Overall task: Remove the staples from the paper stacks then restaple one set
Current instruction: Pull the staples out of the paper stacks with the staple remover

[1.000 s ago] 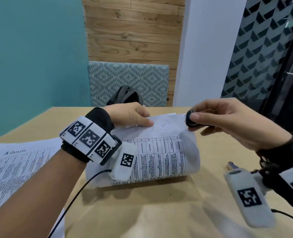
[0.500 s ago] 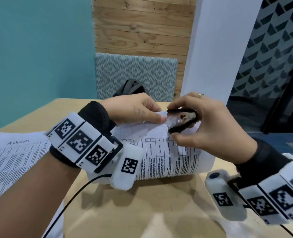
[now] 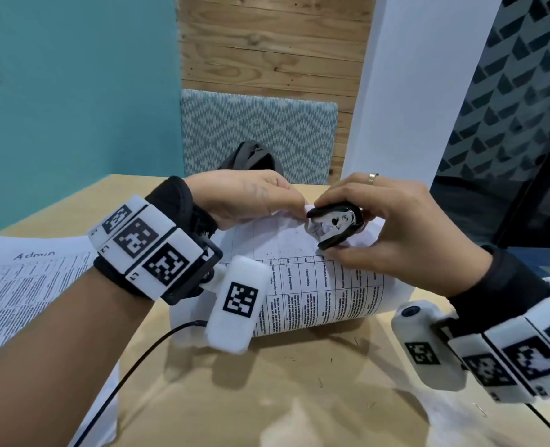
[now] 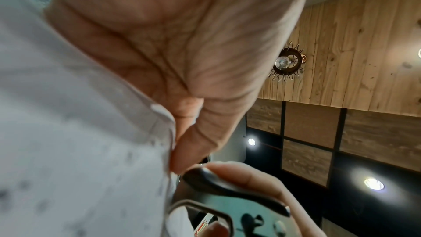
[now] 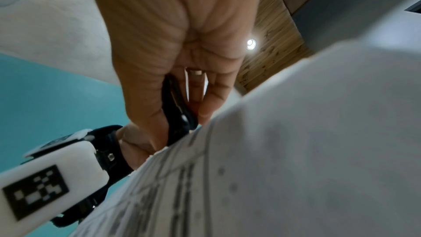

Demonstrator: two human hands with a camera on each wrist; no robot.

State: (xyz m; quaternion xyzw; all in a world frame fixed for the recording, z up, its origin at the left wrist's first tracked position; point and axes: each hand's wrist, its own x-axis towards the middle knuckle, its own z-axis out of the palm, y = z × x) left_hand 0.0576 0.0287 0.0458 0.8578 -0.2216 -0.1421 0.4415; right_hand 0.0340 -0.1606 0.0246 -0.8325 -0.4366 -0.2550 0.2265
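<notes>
A curled stack of printed paper (image 3: pixel 315 285) lies on the wooden table (image 3: pixel 267 382), its far edge lifted. My left hand (image 3: pixel 254 198) pinches that far edge between thumb and fingers, as the left wrist view shows with the sheet (image 4: pixel 79 132) against the thumb. My right hand (image 3: pixel 380 221) grips a black staple remover (image 3: pixel 334 224) with chrome claws. Its claws sit at the paper's top corner, right beside my left fingertips. In the right wrist view the remover (image 5: pixel 180 114) is squeezed between thumb and fingers above the paper (image 5: pixel 296 150). The staple itself is hidden.
Another printed stack (image 3: pixel 19 285) lies at the table's left edge. A cable (image 3: pixel 131 366) runs from my left wrist across the table. Small loose staples (image 3: pixel 322 382) dot the wood near the front. A patterned chair (image 3: pixel 257 133) with a dark bag (image 3: pixel 251 156) stands behind the table.
My right hand has brought the staple remover leftward and down from mid-air onto the paper's top corner, beside my left fingers. The left hand has kept its hold on the edge.
</notes>
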